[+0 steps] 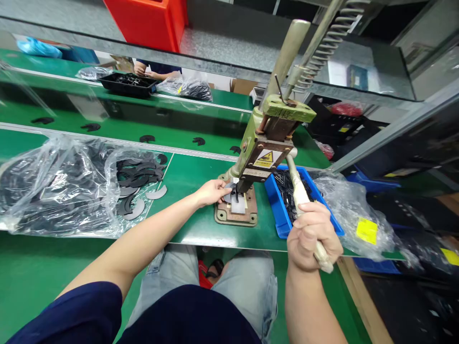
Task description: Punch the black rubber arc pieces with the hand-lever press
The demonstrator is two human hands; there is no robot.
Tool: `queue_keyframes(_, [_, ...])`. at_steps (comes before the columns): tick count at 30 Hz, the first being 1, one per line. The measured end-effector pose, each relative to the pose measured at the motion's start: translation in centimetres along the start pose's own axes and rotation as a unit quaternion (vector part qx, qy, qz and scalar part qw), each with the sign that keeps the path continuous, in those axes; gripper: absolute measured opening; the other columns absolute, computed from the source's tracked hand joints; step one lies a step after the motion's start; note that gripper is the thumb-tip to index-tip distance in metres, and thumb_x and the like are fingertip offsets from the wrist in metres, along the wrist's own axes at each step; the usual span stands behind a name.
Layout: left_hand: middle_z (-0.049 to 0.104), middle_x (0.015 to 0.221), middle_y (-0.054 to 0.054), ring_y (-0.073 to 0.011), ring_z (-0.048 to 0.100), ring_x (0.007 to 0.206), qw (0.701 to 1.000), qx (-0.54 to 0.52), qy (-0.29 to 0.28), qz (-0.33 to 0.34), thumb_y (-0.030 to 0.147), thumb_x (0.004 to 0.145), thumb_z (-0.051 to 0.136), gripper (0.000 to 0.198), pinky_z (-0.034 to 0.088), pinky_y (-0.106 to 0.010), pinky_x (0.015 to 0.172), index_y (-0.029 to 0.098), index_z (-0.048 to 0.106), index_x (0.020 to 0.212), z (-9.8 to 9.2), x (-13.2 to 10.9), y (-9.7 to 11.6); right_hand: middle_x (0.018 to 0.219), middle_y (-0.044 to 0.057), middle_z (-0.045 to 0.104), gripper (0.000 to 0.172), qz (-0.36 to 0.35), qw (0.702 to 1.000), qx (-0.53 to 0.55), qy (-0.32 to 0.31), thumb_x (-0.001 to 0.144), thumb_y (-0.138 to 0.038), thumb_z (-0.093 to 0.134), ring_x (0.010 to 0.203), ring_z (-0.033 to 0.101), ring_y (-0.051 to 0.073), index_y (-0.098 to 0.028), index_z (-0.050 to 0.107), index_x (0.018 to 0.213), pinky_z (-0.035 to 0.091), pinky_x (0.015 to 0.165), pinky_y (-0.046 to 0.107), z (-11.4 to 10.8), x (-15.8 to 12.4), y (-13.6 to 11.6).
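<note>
A green hand press stands on the workbench in front of me. My right hand is wrapped round its lever, which slants down towards me. Under the press ram, my left hand pinches a dark curved plastic piece over the press base. The fingers and ram hide part of that piece. Left of my left hand, several loose grey and black curved pieces spill from a clear plastic bag.
A blue bin of black parts stands right of the press, beside a clear bag with a yellow label. Several black pieces lie on the green conveyor behind. Across it, another person's hands are near a black tray. A red bin sits overhead.
</note>
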State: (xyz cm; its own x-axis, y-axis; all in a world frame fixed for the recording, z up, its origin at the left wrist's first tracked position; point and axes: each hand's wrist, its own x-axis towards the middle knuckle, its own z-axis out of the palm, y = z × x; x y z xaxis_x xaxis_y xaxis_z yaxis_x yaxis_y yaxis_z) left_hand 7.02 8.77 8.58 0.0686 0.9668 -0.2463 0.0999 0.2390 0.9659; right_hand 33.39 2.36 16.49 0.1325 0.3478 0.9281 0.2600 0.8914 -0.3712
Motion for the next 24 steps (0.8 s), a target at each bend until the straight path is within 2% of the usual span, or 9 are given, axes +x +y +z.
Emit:
queue_keyframes(3, [0.063, 0.057, 0.004, -0.0080, 0.058, 0.044, 1.000, 0.026, 0.012, 0.000, 0.039, 0.092, 0.085, 0.040, 0.040, -0.017, 0.046, 0.018, 0.055, 0.076, 0.1, 0.2, 0.2, 0.062, 0.000, 0.058, 0.036, -0.001, 1.000, 0.008, 0.005, 0.094, -0.032, 0.066, 0.081, 0.070, 0.025, -0.022, 0.051, 0.063, 0.049, 0.098, 0.058, 0.1, 0.0, -0.1])
queue_keyframes(9, [0.066, 0.058, 0.002, -0.0118, 0.065, 0.047, 0.998, 0.055, -0.003, -0.017, 0.030, 0.095, 0.082, 0.032, 0.046, -0.018, 0.047, 0.018, 0.056, 0.080, -0.1, 0.5, 0.7, 0.061, 0.000, 0.057, 0.037, -0.004, 1.000, 0.014, 0.011, 0.094, -0.032, 0.066, 0.081, 0.069, 0.024, -0.022, 0.050, 0.061, 0.049, 0.098, 0.057, 0.3, 0.0, 0.0])
queue_keyframes(14, [0.065, 0.056, 0.003, -0.0134, 0.068, 0.049, 0.997, 0.066, -0.024, -0.040, 0.034, 0.094, 0.084, 0.039, 0.051, -0.019, 0.048, 0.020, 0.051, 0.080, -0.4, 1.2, 0.6, 0.060, 0.000, 0.055, 0.037, -0.002, 1.000, 0.009, 0.022, 0.096, -0.033, 0.065, 0.078, 0.068, 0.024, -0.023, 0.051, 0.063, 0.050, 0.096, 0.057, 0.5, -0.1, -0.1])
queue_keyframes(20, [0.071, 0.065, 0.000, -0.0158, 0.072, 0.054, 0.990, 0.101, -0.043, -0.085, 0.034, 0.094, 0.084, 0.027, 0.057, -0.022, 0.052, 0.016, 0.064, 0.096, -0.6, 1.6, 1.3, 0.061, 0.000, 0.056, 0.036, 0.004, 1.000, 0.006, 0.015, 0.096, -0.032, 0.064, 0.081, 0.069, 0.025, -0.023, 0.051, 0.064, 0.051, 0.099, 0.059, 0.4, -0.2, -0.2])
queue_keyframes(24, [0.072, 0.061, -0.004, -0.0155, 0.070, 0.050, 0.984, 0.077, -0.065, -0.144, 0.036, 0.097, 0.080, 0.025, 0.057, -0.022, 0.052, 0.016, 0.064, 0.096, -0.6, 1.5, 2.0, 0.061, 0.000, 0.056, 0.036, 0.007, 1.000, 0.010, 0.012, 0.094, -0.030, 0.065, 0.080, 0.069, 0.024, -0.023, 0.051, 0.063, 0.050, 0.101, 0.061, 0.4, -0.2, -0.4])
